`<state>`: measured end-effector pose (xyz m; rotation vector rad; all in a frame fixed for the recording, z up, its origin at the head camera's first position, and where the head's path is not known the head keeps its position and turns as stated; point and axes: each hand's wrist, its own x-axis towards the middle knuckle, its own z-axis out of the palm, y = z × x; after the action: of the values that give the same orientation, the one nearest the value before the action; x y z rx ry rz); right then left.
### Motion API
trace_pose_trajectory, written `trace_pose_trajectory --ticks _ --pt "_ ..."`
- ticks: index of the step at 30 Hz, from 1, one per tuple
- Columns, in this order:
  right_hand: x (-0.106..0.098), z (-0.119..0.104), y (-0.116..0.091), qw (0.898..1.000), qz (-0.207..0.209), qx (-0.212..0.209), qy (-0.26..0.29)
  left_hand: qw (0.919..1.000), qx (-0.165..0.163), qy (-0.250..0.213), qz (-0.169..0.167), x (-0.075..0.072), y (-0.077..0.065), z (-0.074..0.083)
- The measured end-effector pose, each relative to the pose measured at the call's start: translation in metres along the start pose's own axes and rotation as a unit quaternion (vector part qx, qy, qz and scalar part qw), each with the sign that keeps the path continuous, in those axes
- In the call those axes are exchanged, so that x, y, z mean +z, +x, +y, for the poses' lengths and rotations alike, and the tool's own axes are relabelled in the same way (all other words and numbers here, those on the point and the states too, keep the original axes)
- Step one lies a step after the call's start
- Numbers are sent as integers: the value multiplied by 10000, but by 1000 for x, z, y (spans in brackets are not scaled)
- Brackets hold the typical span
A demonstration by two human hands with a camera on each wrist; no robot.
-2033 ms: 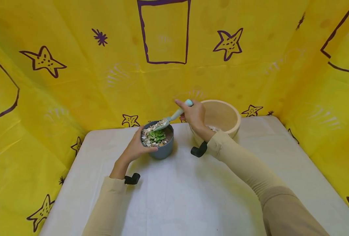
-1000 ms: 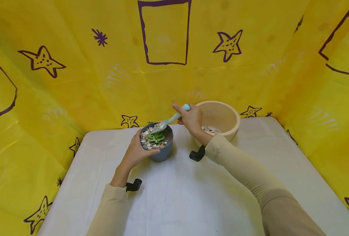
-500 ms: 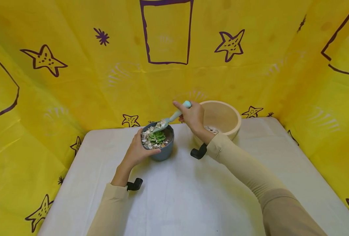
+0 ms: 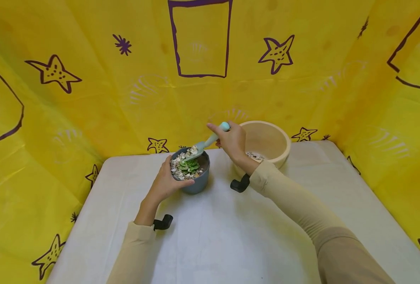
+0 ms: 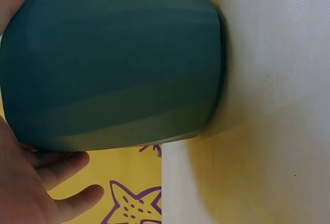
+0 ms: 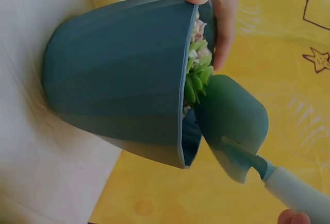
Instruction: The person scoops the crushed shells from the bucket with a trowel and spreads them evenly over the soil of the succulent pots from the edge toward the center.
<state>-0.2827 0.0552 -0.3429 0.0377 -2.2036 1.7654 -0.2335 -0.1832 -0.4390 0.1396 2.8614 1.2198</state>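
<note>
My left hand (image 4: 164, 182) holds the blue-grey flowerpot (image 4: 196, 185) from its left side, thumb across the front near the rim. The pot stands on the table, with a green succulent (image 4: 189, 167) and pale pebbles (image 4: 177, 169) inside; its right part shows brown soil. My right hand (image 4: 233, 141) grips the handle of a pale green hand trowel (image 4: 211, 140). Pebbles lie on the trowel's blade, which slants down over the back of the pot. In the right wrist view the blade (image 6: 234, 118) is right beside the succulent's leaves (image 6: 198, 82).
A large cream pot (image 4: 266, 136) with some pebbles (image 4: 255, 156) at its bottom stands to the right, partly behind my right hand and wrist. Yellow sheeting (image 4: 202, 98) with purple drawings rises right behind the white-covered table (image 4: 210, 236).
The trowel blade's tilt over the flowerpot has shifted slightly, and fewer pebbles show on it. My left hand has stayed on the pot throughout.
</note>
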Motion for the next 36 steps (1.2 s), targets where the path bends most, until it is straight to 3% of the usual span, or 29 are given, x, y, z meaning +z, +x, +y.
trace_pose_trajectory --ticks 10,19,27,36 --pt "-5 2 2 9999 117 81 67 9997 99 91 -200 -6 0 0" --pt "-1 4 -1 9999 -31 -102 -30 9987 154 -215 -439 -12 10 -7" --pt "-3 4 0 9996 30 -235 -121 9979 414 -441 -227 -7 11 -8" --pt "0 8 -7 9995 -38 -245 -205 9993 176 -334 38 1 2 -5"
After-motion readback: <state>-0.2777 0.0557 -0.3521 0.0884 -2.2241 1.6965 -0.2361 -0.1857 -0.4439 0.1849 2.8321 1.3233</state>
